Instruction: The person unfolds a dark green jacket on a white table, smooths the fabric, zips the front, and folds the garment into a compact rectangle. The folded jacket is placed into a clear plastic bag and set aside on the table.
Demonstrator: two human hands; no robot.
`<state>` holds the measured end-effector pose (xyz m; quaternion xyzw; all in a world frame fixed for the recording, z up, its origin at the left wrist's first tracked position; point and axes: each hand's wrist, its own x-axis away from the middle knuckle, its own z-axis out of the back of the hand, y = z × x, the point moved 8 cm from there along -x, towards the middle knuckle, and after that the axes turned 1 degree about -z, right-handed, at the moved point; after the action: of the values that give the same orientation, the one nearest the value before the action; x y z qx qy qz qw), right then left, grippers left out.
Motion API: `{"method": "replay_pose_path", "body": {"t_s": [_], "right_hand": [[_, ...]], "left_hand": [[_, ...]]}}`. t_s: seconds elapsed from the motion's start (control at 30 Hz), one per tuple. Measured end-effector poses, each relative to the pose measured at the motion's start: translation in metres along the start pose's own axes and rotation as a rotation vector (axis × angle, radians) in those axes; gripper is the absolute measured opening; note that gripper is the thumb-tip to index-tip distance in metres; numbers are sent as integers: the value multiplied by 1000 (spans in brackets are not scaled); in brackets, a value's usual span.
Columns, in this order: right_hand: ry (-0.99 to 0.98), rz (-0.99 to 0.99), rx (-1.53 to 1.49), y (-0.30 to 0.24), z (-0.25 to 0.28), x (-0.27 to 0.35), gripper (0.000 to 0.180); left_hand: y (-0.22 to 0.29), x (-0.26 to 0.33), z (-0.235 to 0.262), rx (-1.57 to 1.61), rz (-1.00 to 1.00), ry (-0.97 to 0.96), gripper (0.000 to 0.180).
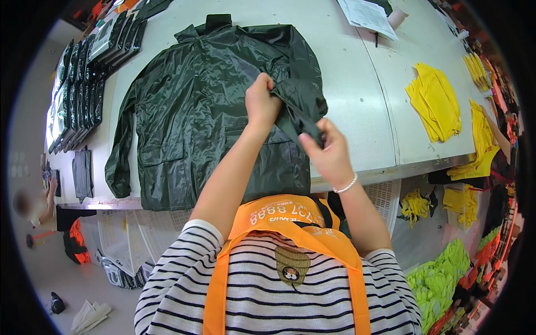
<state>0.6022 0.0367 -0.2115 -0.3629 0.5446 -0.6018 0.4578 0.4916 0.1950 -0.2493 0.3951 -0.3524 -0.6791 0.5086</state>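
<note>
Dark green jacket, black-and-white striped shirt, orange apron, yellow garments, lime-green pile

Left forearm slants up and rightward to the left hand, closed at upper centre; right forearm leans up and leftward to the right hand (the lower), pinched right of centre.

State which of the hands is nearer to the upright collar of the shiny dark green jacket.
Left. The left hand is below and slightly right of the collar in the picture; the right hand is lower and farther right, gripping jacket fabric.
</note>
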Motion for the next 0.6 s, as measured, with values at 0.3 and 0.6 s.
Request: {"method": "replay_pose_path", "body": {"t_s": [0.3,0.6], "right_hand": [[363,-12,109,12,80,4,16],[600,-148,-251,29,134,31,19]], "left_hand": [[74,104,-27,492,-64,-406,20],[18,145,-91,974,675,-940,72]]}}
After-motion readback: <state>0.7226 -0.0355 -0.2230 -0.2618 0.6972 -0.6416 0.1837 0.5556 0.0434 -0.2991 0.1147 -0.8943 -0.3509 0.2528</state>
